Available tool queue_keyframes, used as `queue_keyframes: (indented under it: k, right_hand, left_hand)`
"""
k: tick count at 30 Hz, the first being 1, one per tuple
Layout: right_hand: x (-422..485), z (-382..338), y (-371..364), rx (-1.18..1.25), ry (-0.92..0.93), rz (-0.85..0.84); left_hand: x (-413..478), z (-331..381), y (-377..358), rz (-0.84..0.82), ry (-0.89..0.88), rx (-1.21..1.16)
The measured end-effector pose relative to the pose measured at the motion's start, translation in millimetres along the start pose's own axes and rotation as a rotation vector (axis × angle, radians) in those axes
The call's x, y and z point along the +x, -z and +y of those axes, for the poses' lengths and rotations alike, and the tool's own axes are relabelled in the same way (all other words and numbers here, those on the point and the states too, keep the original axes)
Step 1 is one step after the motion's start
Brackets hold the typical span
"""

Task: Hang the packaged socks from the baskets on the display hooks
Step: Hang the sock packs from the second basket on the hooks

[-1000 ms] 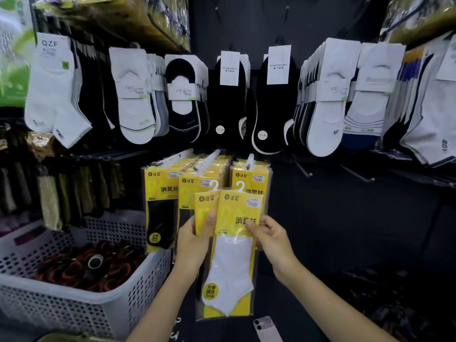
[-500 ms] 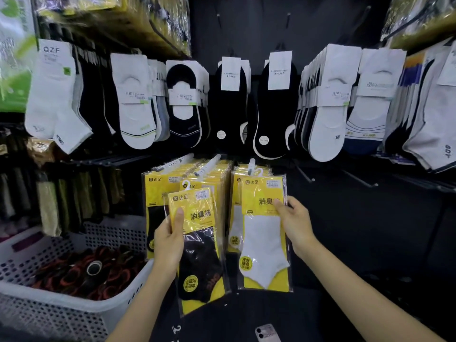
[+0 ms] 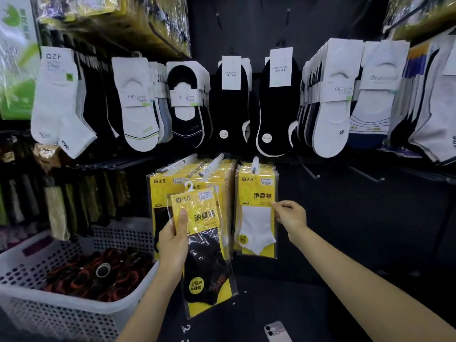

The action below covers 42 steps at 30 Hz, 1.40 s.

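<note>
My left hand grips a yellow pack with a black sock by its upper left edge and holds it upright in front of the hanging yellow packs, its white hanger tip free. A yellow pack with a white sock hangs at the front of the right display hook. My right hand pinches that pack's right edge. Two more hooks, the middle one and the left one, carry rows of yellow packs.
A white perforated basket at lower left holds dark and red rolled items. Loose white and black socks hang in a row above. Bare hooks stick out at right. A phone lies at the bottom.
The two packs, held together before, have been split. My right hand carried the white-sock pack up and right onto the right hook; my left hand keeps the black-sock pack.
</note>
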State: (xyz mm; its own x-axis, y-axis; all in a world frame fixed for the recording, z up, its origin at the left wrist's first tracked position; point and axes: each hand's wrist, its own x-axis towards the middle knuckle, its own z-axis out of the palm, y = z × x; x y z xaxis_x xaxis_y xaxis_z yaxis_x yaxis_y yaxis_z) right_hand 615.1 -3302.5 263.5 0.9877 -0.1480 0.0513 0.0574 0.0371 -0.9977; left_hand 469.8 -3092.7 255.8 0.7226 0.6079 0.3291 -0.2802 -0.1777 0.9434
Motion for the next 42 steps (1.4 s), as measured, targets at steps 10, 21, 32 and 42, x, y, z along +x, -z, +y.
queue_keyframes:
  k: [10, 21, 32, 42]
  right_hand:
    - [-49.2, 4.9, 14.2, -0.032, 0.127, -0.269]
    - [-82.7, -9.8, 16.8, 0.225, 0.195, -0.397]
    - [-47.0, -29.5, 7.9, 0.129, 0.257, -0.191]
    - [-12.6, -20.4, -25.2, 0.090, 0.130, -0.059]
  left_hand:
    - [-9.5, -3.9, -25.2, -0.117, -0.008, 0.012]
    - [-28.5, 11.4, -64.5, -0.403, 0.007, -0.084]
    - [-15.5, 8.2, -71.6, -0.456, 0.069, -0.033]
    - [14.7, 4.5, -98.0, -0.407, 0.146, 0.110]
